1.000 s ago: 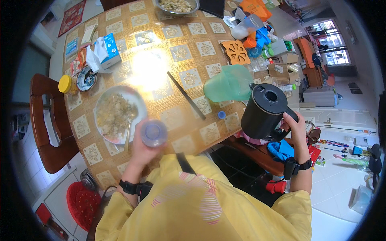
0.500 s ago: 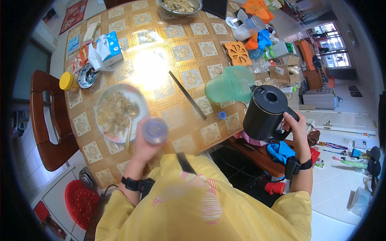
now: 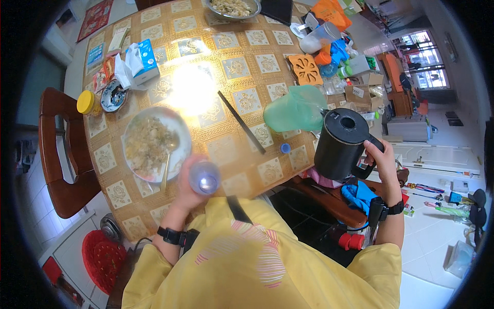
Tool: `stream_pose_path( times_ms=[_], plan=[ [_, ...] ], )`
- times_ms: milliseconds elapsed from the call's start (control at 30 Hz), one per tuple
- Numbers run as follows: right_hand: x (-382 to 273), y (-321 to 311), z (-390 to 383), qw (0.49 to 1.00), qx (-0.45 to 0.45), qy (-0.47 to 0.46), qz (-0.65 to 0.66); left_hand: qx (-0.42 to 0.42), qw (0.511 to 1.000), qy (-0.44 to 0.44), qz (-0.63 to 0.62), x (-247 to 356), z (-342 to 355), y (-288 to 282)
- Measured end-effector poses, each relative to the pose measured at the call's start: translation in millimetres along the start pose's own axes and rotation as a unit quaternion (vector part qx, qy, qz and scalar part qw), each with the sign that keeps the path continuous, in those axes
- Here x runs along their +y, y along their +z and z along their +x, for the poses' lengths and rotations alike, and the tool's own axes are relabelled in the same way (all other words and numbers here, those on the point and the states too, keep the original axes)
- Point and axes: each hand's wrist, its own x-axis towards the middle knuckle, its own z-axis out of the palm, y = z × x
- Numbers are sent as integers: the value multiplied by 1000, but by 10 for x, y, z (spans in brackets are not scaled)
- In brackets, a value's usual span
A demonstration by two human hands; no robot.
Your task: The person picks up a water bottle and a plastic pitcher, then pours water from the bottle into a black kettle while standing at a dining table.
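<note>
My left hand (image 3: pixel 189 181) is wrapped round a translucent bluish bottle (image 3: pixel 205 177), seen almost straight from above, at the table's near edge. My right hand (image 3: pixel 380 157) grips the handle of a black electric kettle (image 3: pixel 339 147), held upright at the table's right edge with its lid on. A green translucent pitcher (image 3: pixel 293 110) touches or nearly touches the kettle's far left side. Between the two hands a small blue cap (image 3: pixel 285 148) lies on the table. Left of my left hand is a plate of rice (image 3: pixel 152 141) with a spoon (image 3: pixel 167 167) resting in it.
A dark flat strip (image 3: pixel 242 122) lies across the middle of the patterned table (image 3: pixel 226 149). Tissues (image 3: pixel 140 64), a patterned bowl (image 3: pixel 113 96) and a yellow-lidded jar (image 3: pixel 87 103) stand at the left. An orange trivet (image 3: pixel 305 69) and crowded containers line the far right.
My left hand has shifted slightly right with the bottle, and a bright glint now shows in it. The kettle has moved a little to the right in my right hand.
</note>
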Motion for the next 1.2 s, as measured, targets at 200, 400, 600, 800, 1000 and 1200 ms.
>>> stream_pose_path(
  times_ms=[200, 400, 600, 800, 1000, 1200],
  plan=[
    [3, -36, 61, 1000, 5, -9, -27, 14, 997, 64, 30, -97, -16, 18],
    [-34, -59, 105, 999, -12, -19, -34, 13, 993, 97, 61, -138, 8, 22],
    [-105, -51, 126, 999, -25, -13, -39, 79, 991, 106, 31, -32, 84, 80],
    [-107, -79, 157, 999, -26, -6, -46, 89, 991, 98, 30, -84, 87, 113],
    [-193, -76, 184, 997, -47, -3, -65, 110, 988, 103, 24, -76, 87, 135],
    [-247, -63, 203, 995, -37, -7, -89, 99, 992, 73, -8, -74, 82, 150]
  ],
)
